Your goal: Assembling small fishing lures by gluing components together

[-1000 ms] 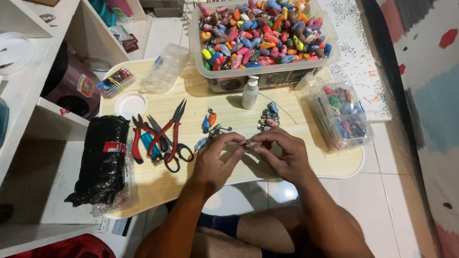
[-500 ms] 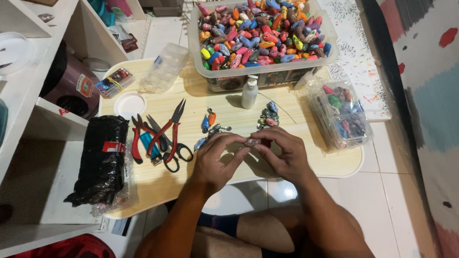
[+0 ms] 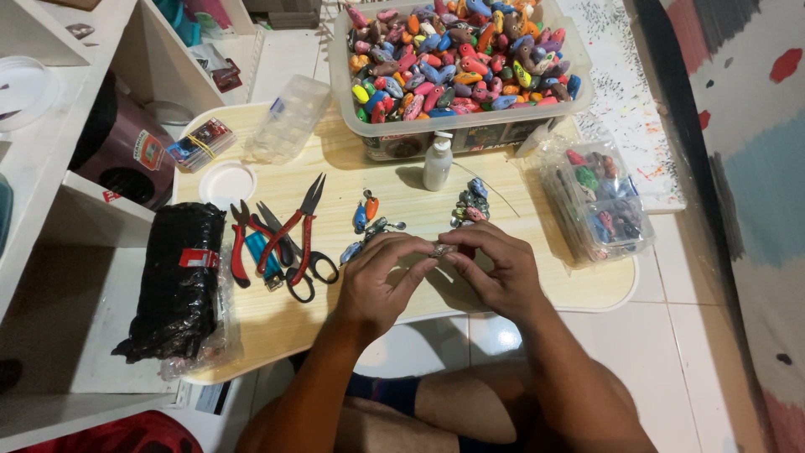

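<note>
Both hands pinched together low over the counter (image 3: pixel 520 189): left hand (image 3: pixel 381 281) and right hand (image 3: pixel 495 273) meeting fingertip to fingertip on a small metal piece (image 3: pixel 442 249), held close beneath the eyes for fine work. Kept within reach: red-handled pliers (image 3: pixel 289 235) at 9 o'clock, small painted lures (image 3: pixel 366 214) and a dark cluster (image 3: pixel 470 205) at 12. Farther at 12, white bottle (image 3: pixel 437 163) and clear tub (image 3: pixel 457 67) heaped with coloured lures; bagged box (image 3: pixel 599 201) at 2, black bundle (image 3: pixel 180 285) at 9.

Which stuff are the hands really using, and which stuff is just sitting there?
In use:
left hand
right hand
small metal piece pinched between both

Just lying about:
red pliers
white bottle
tub of colourful pieces
black bundle
</note>
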